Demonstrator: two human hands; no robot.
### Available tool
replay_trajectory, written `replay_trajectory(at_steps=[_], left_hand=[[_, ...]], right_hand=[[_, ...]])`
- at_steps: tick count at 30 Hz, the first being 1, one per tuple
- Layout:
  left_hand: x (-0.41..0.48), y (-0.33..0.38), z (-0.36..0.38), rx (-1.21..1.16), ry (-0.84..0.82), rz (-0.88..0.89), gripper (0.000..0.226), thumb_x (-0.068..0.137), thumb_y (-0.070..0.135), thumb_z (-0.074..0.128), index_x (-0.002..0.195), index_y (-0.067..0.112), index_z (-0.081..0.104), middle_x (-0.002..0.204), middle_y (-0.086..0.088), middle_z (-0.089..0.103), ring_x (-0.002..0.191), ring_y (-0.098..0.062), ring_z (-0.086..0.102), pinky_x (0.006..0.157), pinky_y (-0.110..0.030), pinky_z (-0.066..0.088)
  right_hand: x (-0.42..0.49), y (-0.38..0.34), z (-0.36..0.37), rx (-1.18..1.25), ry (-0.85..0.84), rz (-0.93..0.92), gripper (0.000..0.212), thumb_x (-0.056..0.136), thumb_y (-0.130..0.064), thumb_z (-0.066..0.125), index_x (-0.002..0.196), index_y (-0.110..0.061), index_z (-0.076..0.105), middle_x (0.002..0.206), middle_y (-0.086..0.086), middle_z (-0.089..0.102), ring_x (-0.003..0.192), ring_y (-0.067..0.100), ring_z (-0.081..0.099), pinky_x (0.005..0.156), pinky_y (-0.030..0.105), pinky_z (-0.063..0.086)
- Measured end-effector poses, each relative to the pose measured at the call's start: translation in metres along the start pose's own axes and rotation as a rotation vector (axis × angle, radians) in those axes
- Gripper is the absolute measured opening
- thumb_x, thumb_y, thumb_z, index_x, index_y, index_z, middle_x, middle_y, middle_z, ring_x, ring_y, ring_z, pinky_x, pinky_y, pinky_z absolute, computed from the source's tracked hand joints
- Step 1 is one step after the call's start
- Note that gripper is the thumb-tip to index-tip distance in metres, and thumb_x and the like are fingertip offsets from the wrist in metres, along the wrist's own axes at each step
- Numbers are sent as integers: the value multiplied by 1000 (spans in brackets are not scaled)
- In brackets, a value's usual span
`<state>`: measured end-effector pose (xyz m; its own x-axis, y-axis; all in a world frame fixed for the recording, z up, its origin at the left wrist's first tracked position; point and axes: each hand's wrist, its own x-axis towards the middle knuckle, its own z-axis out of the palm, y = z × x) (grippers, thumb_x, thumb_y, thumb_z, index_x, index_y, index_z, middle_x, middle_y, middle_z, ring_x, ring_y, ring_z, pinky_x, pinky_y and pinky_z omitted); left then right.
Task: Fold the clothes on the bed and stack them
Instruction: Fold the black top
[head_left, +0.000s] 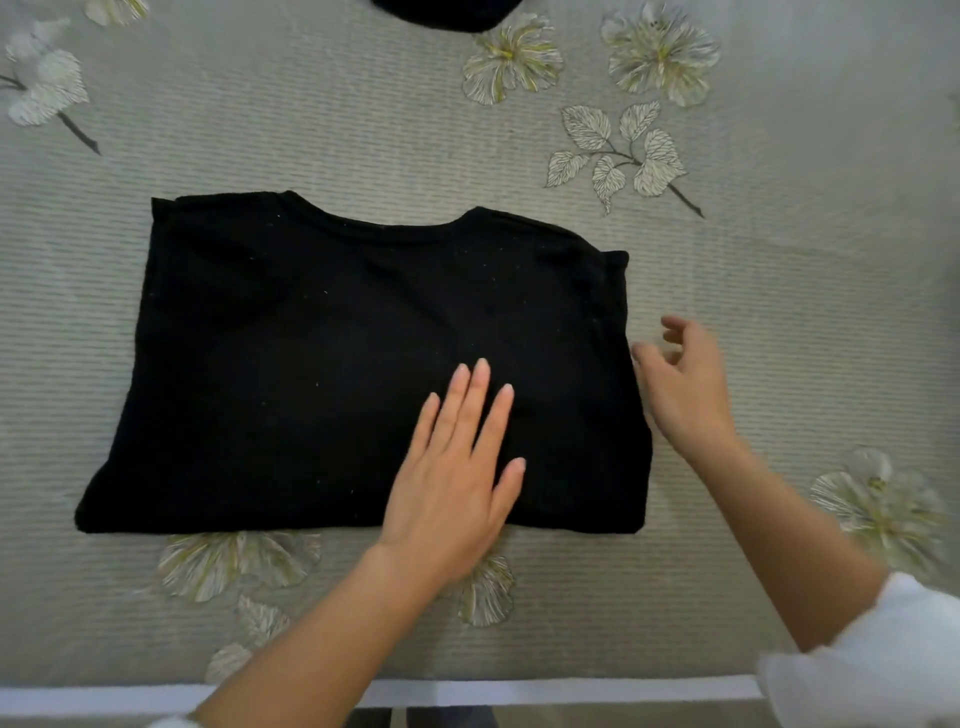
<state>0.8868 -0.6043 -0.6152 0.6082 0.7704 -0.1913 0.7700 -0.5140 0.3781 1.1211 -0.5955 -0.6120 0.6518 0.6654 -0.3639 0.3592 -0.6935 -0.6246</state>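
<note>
A black shirt (332, 364), folded in half with its neckline at the far edge, lies flat on a grey bedspread (779, 291) printed with pale flowers. The left hand (457, 467) rests palm-down on the shirt's near right part, fingers straight. The right hand (685, 384), fingers loosely curled and spread, hovers just beside the shirt's right edge, and another dark garment (447, 13) shows at the top edge.

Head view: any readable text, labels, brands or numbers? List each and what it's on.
None readable.
Black folded T-shirt: plain, only pale lint specks, no print or tag in view.
Grey ribbed bedspread with cream flower print: floral pattern only, no lettering.
Second black garment at the top edge: mostly cut off, no text visible.
White sleeve: blurred, no marking visible.
</note>
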Motion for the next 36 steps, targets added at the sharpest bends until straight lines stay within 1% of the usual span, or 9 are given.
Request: replay_trajectory(at_steps=[3,9,15,18,23,26,30,33,36], left_hand=[[6,17,17,-26,-120,2,74,94,62,10,149,19,-12,157,-12,-23,142,-21,-29,114,-36,-17],[3,16,36,-40,-250,102,100,79,82,22,147,26,-23,149,-14,-39,135,-30,-41,110,-49,-21],[1,36,41,63,-245,54,97,90,58,43,141,19,-30,145,-19,-42,131,-38,-43,101,-53,-32],[-1,38,35,-60,-245,21,81,97,45,38,145,22,-23,151,-15,-35,132,-33,-42,102,-46,-32],[-14,16,-13,-919,-154,-128,54,97,15,42,144,39,32,155,12,25,144,-2,11,121,-30,7],[-31,-13,-48,-1370,3,-244,37,97,13,49,123,39,56,120,18,62,115,1,55,96,-21,46],[-54,-62,-69,-1660,132,-455,44,96,7,50,98,46,70,103,14,71,101,-3,65,78,-15,51],[-77,-92,-67,-1808,217,-671,31,87,8,59,101,33,70,101,13,73,100,-8,67,74,-21,55],[-101,-115,-62,-1938,283,-859,43,72,18,68,114,24,60,110,3,71,101,-17,68,82,-33,57]], right_hand=[[20,-4,-5,-34,-99,85,51,86,-42,62,127,-14,50,105,-2,58,84,5,56,69,22,45],[28,-12,7,6,-262,152,70,72,-52,74,126,-16,48,114,2,63,100,20,63,86,43,55],[30,-31,18,149,-238,198,31,74,-27,79,91,-14,57,86,-1,67,66,8,69,51,20,52],[33,-44,8,232,-360,316,27,73,-17,79,96,-10,66,90,7,74,75,16,73,64,26,58],[23,-91,-7,324,-574,385,33,80,-18,68,111,-6,67,101,8,74,87,18,71,78,30,59],[11,-134,-5,472,-613,323,12,82,-14,61,91,-9,67,80,3,69,70,15,63,74,23,56],[-16,-195,44,468,-633,209,25,83,-13,58,58,-15,55,50,-2,51,36,8,41,37,15,35],[-45,-231,103,387,-638,109,8,82,-14,62,81,-9,57,54,4,52,38,12,49,38,18,39],[-70,-250,158,376,-624,43,36,82,-15,66,114,-8,49,51,3,57,42,14,56,39,21,42]])
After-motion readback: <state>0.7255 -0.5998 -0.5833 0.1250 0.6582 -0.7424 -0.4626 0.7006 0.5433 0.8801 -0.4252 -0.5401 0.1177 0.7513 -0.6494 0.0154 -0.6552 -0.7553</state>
